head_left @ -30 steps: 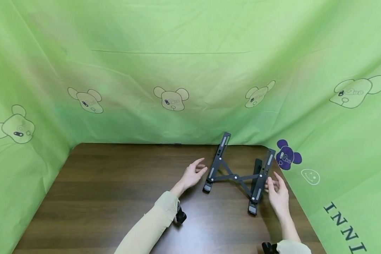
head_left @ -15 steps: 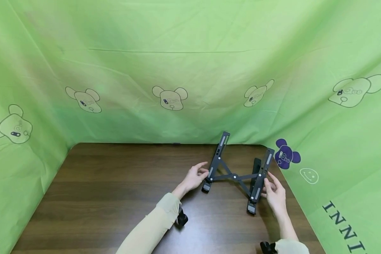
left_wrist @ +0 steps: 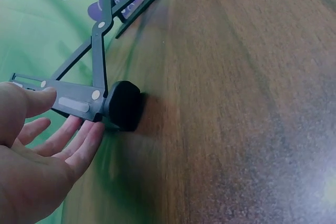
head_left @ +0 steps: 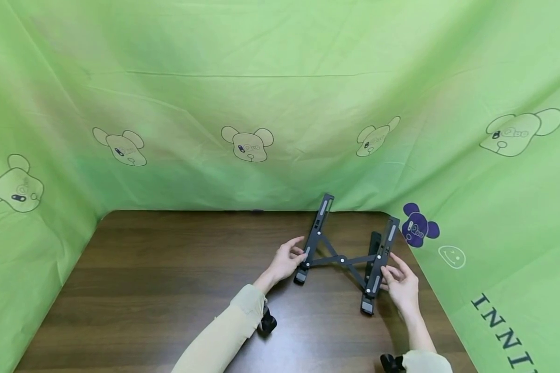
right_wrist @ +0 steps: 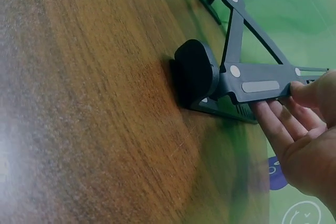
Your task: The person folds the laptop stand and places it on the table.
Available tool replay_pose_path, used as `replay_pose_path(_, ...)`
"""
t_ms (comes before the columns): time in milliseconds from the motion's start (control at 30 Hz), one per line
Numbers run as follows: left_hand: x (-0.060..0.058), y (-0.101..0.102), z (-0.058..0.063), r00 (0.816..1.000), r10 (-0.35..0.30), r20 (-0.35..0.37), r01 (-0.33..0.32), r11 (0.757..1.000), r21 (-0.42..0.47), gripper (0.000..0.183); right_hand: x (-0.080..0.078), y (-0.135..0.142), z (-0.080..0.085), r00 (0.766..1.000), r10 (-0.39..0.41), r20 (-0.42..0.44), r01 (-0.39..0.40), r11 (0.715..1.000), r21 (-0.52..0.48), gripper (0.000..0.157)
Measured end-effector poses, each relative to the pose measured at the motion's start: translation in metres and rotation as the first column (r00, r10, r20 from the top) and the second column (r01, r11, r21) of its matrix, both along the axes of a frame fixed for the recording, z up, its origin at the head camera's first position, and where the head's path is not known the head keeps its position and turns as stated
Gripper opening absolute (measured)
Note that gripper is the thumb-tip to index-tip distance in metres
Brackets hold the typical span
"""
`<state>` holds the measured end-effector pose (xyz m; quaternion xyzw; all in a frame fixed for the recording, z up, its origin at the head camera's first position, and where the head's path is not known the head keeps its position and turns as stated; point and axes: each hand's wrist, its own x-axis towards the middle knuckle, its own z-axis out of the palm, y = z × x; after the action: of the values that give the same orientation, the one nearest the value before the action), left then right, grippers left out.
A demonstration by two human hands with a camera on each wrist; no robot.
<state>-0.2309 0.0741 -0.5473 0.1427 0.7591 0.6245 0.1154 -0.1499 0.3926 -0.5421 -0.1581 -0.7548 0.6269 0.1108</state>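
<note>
A dark grey folding laptop stand (head_left: 342,260) stands unfolded on the right part of the table, its two slanted rails joined by crossed bars. My left hand (head_left: 283,261) holds the near part of the left rail (head_left: 313,238). In the left wrist view, the thumb lies on the rail's top face and the fingers (left_wrist: 79,142) reach beneath it. On the other side, my right hand (head_left: 403,292) grips the right rail (head_left: 383,256). The right wrist view shows its thumb (right_wrist: 303,92) against the rail's edge, with fingers under it. Black end stops (right_wrist: 197,69) face the near side.
The brown wooden table (head_left: 168,280) extends to the left and front. A green cloth (head_left: 242,93) with bear drawings hangs behind and along both sides, close to the stand's right rail. Black wrist cameras (head_left: 267,320) sit at both cuffs.
My left hand has moved right onto the left rail. My right hand has come left and taken hold of the right rail. The stand keeps its shape; the view shifts slightly.
</note>
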Motion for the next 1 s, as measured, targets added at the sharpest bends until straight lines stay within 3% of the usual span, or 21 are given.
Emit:
replay_pose_path(300, 0.000, 0.000, -0.003, 0.999, 0.034, -0.016, -0.034, 0.999, 0.007, 0.052, 0.004, -0.002, 0.002, 0.999, 0.032, -0.022, -0.033, 0.998, -0.050, 0.070)
replay_pose_path(567, -0.001, 0.001, -0.005, 0.997, 0.065, -0.047, -0.066, 0.998, -0.021, 0.049, 0.006, 0.002, 0.000, 0.990, 0.137, -0.045, -0.140, 0.986, -0.087, 0.077)
replay_pose_path(1000, -0.020, 0.020, 0.009, 0.996, 0.086, -0.036, -0.086, 0.996, 0.006, 0.046, 0.006, 0.004, -0.003, 0.981, 0.189, -0.048, -0.193, 0.977, -0.091, 0.078)
